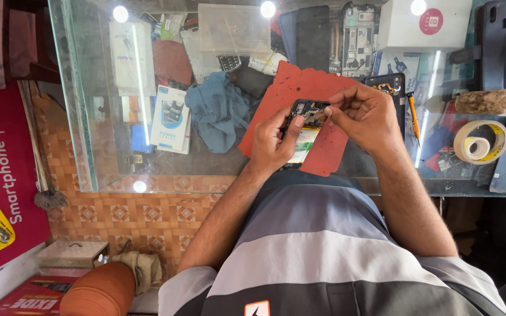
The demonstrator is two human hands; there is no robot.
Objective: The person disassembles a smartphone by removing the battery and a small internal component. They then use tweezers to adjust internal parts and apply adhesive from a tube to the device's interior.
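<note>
Left hand (272,140) grips an opened phone (304,126), circuitry bared, over a red mat (300,88) on the glass worktop (118,169); right hand (365,114) pinches its top

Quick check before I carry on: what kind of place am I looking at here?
Most likely a small phone repair shop. The left hand holds an opened phone over a red mat on a glass counter, with a bare phone board and tape roll nearby.

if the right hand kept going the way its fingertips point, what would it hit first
The right hand points its pinched fingertips left and slightly down at the opened phone held in the left hand. It would meet the phone's exposed upper innards first; they look already touching, though depth is unclear.
</note>
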